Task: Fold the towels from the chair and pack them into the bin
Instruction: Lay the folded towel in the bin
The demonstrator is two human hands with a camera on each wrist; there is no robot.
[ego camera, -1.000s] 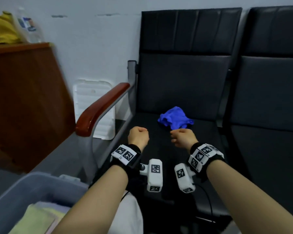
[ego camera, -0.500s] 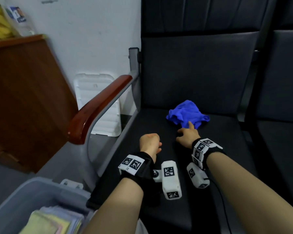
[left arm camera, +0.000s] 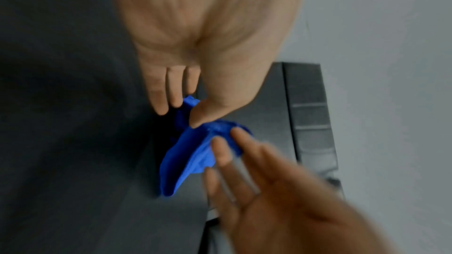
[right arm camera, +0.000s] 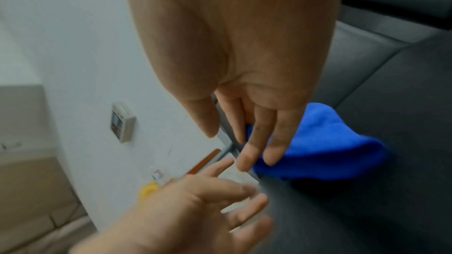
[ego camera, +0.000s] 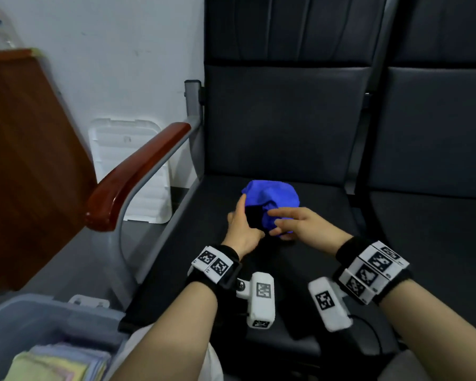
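Hands are meeting over a crumpled blue towel (ego camera: 271, 200) that is lying bunched on the black seat of the chair (ego camera: 327, 215), near the backrest. The left hand (ego camera: 241, 229) is reaching to the towel's left edge; in the left wrist view its thumb and fingers are closing on a fold of the cloth in a light pinch. The right hand (ego camera: 297, 224) is coming in from the right with fingers spread and nearly straight, its fingertips (right arm camera: 259, 154) touching or just above the fabric, gripping nothing yet. At the lower left the grey bin (ego camera: 19, 320) is sitting beside the chair, already holding a stack of folded towels (ego camera: 58, 364) in pale yellow, pink and lilac. Judging by this, most of the job is looking done: this blue towel is the only one showing on the chair, and it is still waiting to be spread out, folded and packed on top of the stack.
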